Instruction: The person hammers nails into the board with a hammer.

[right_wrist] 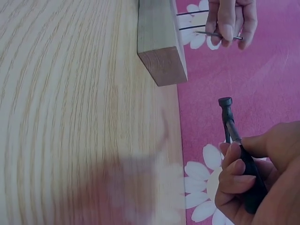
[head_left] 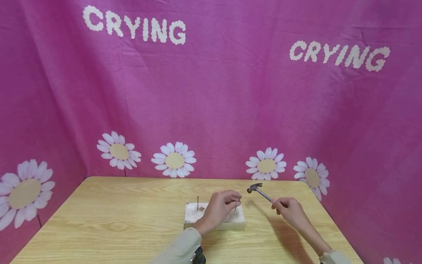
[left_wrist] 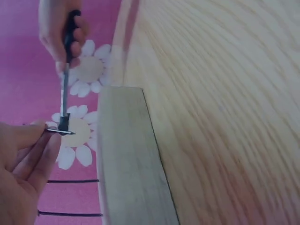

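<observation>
My left hand [head_left: 217, 208] is over the right part of a pale wooden block [head_left: 235, 224], pinching a nail [left_wrist: 62, 132] between thumb and fingertips. In the left wrist view, the nail's tip stops short of the block's top face. Two more nails stand upright in the block: one nail [head_left: 197, 204] shows at its left end, and a second nail [left_wrist: 70, 214] shows in the wrist views. To the right of the block, my right hand [head_left: 291, 212] grips a small claw hammer [head_left: 263, 195] by its dark handle. The hammer's head is raised above the table, near the left fingertips.
A wood-grain table [head_left: 115, 216] carries the block. Behind it and along both sides hangs a pink cloth [head_left: 211, 110] with printed daisies and white lettering. A dark watch [head_left: 198, 255] is on the left wrist, beside a light sleeve [head_left: 179, 247].
</observation>
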A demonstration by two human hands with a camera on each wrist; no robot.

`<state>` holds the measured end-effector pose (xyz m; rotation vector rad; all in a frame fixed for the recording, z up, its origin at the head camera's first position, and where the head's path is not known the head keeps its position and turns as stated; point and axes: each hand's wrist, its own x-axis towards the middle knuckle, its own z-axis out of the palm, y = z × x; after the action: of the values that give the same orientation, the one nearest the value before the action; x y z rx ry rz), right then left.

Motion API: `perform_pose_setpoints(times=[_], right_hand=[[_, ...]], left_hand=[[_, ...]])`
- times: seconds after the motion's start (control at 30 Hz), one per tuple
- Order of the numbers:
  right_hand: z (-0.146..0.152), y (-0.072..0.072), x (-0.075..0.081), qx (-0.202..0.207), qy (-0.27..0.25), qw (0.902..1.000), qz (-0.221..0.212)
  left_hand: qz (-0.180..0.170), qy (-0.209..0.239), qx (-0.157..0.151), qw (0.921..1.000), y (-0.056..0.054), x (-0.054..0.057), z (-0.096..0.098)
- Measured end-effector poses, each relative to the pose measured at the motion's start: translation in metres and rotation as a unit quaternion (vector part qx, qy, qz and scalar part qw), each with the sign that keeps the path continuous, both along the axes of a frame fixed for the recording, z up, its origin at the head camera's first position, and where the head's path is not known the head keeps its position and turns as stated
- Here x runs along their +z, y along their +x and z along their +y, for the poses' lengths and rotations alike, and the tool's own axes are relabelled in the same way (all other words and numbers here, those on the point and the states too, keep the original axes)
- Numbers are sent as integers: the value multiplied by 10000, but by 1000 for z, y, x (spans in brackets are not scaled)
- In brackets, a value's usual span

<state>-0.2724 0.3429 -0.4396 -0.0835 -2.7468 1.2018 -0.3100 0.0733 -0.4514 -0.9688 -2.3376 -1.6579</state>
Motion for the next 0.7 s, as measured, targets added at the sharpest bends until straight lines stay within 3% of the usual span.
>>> perform_pose_setpoints(times=[0.1, 0.23, 0.47, 0.6, 0.7], right_hand=[[-3, 0, 1, -18, 14, 10000, 63], [-7, 0, 4, 47, -29, 9998, 186], [-12, 4, 9, 157, 72, 9991, 387], [-11, 5, 8, 141, 82, 9990, 418], [-10, 6, 5, 146, 44, 9992, 363]], left_hand=[[204, 173, 197, 9994, -1, -5, 1], [209, 468, 409, 9978, -2, -8, 0], [700, 501, 702, 9938, -3, 3, -3], [276, 726, 751, 9941, -12, 7, -4], [-215, 695, 688, 9950, -20, 1, -6]])
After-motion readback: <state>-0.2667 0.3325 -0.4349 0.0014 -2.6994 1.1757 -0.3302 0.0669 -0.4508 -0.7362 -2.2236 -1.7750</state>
